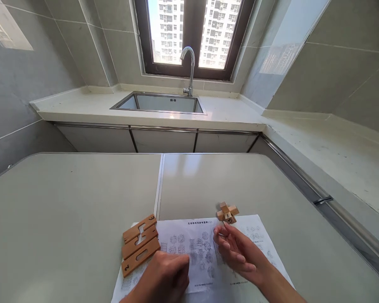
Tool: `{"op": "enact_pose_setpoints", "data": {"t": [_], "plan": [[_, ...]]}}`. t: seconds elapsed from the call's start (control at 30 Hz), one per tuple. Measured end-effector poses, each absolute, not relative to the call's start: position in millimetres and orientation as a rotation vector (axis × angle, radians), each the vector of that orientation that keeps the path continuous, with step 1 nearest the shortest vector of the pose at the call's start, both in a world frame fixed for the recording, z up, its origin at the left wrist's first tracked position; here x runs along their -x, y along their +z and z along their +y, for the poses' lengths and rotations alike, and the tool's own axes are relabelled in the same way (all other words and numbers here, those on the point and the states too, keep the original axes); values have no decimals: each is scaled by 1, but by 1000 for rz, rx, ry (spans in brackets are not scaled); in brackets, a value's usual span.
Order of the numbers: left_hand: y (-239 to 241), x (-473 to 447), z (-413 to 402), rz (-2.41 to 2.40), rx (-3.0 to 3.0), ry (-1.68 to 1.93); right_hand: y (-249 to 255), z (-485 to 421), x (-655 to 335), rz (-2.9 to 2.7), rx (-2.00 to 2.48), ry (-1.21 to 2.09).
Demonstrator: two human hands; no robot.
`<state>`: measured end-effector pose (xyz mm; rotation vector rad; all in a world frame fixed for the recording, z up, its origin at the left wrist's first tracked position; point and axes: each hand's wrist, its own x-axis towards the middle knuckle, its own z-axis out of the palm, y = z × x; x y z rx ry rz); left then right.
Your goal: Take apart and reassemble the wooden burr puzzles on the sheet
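- The cross (228, 213), a small wooden burr of interlocked notched bars, sits on the surface (82, 202) at the far edge of the sheet (192, 248), just beyond the right fingertips.
- Handling, as judged: light, rigid, dry wood with square edges, so not slippery. The joint may be loose, and lifting by one arm could pull it apart; a pinch across the centre block looks safest.
- Orientation: the cross has no single long axis. Its arms run diagonally to the sheet's edges, and one numbered end faces the camera.
- The three loose bars (140, 244) lie flat side by side at the sheet's left edge, touching one another. Their long axes run from near left to far right, numbers up. Each is best taken by its long edges.
- The right hand (240, 250) is released, fingers extended, hovering over the sheet; it appears to touch nothing.
- The left hand (166, 275) rests loosely curled on the sheet, just beside the nearest bar, holding nothing visible.
- Beyond the surface: a sink (159, 103) and tap (189, 69) below a window (194, 33).
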<state>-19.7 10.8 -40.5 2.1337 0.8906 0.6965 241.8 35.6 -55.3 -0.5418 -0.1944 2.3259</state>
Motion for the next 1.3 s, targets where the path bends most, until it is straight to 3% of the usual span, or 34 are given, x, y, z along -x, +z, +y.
{"op": "enact_pose_setpoints", "data": {"t": [1.0, 1.3], "plan": [[-42, 15, 9, 942, -2346, 704, -54, 40, -236, -97, 414, 2135], [-39, 17, 9, 994, -2292, 628, -46, 31, -231, -422, 541, 2156]]}}
